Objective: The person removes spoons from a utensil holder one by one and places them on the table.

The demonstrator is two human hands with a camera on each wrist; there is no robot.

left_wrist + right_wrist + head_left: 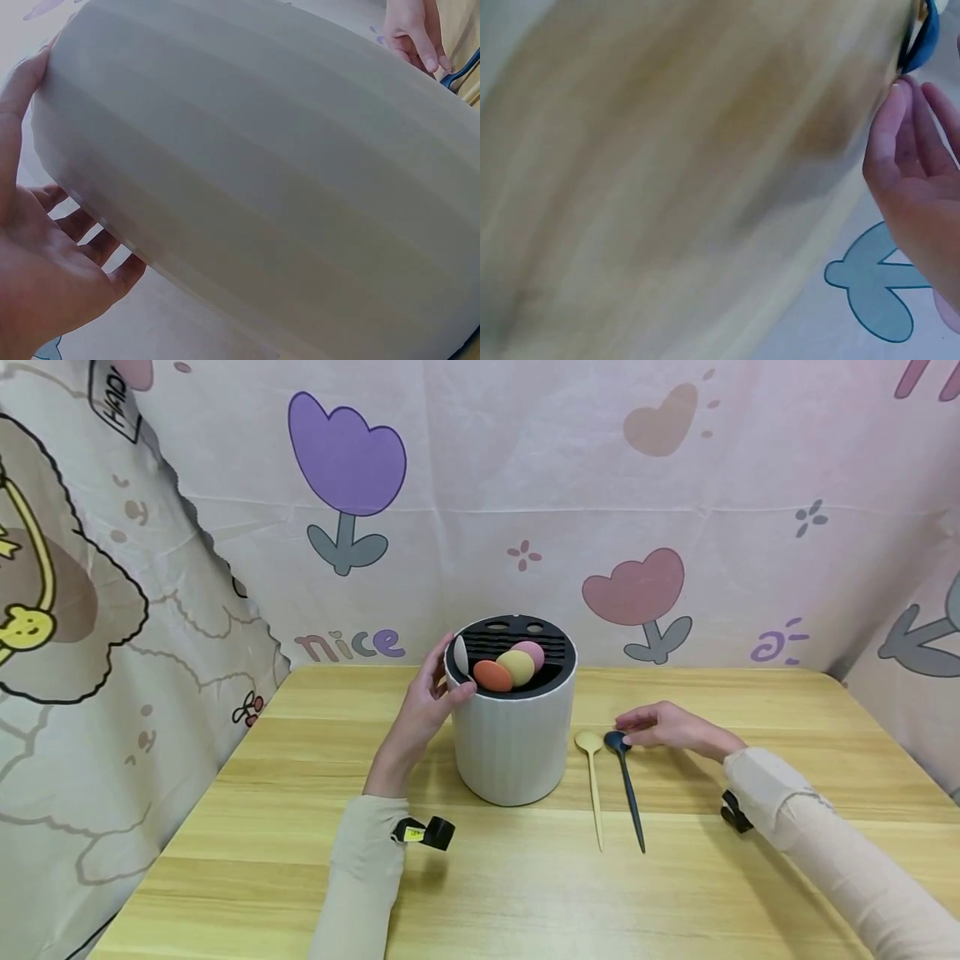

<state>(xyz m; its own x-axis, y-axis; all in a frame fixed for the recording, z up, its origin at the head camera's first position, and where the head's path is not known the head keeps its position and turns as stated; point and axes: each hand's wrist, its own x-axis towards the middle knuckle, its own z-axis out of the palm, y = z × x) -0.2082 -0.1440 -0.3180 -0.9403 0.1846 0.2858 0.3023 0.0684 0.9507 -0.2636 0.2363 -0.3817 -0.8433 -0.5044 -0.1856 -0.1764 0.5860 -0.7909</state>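
Observation:
A white ribbed utensil holder (510, 747) with a black slotted top stands upright on the table. My left hand (431, 697) grips its left side, thumb at the rim, fingers spread round the wall. Oval orange (492, 676), yellow (516, 668) and pink (530, 654) heads, like spoon bowls, show in the front opening, and a white one (461, 656) leans at the left rim. To the right, a dark blue spoon (632, 797) lies with its bowl toward the back. My right hand (667, 727) pinches that bowl's edge between thumb and fingertips.
A pale yellow spoon (594, 785) lies just left of the blue one, nearly parallel. The wooden table (262, 860) reaches back to a patterned cloth (480, 460), which also hangs at the left and right.

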